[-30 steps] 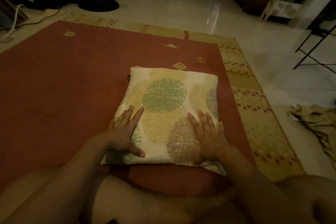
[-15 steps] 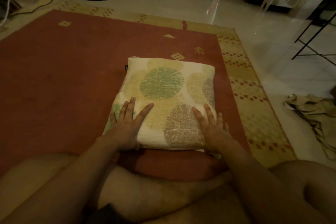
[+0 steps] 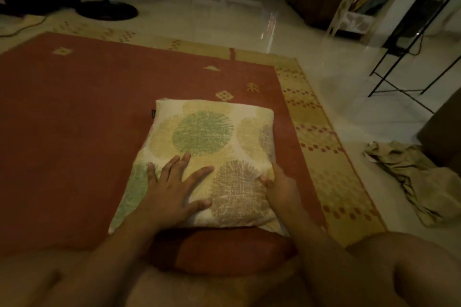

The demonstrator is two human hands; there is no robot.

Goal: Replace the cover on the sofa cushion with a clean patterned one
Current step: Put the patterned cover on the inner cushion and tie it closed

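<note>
Cream fabric printed with green, yellow and brown discs, the patterned cover lies mid-frame on the red rug. What seems to be the red cushion bulges from its near, open end. The left hand presses flat on it, fingers spread. The right hand grips its right edge, thumb on top. The stuffing step looks nearly done. Next, the exposed end needs pushing inside and the opening needs closing. A crumpled beige cloth lies on the floor at right.

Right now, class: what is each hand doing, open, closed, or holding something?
Left hand: open, flat on the patterned cushion.
Right hand: grips the cushion's right edge.
</note>
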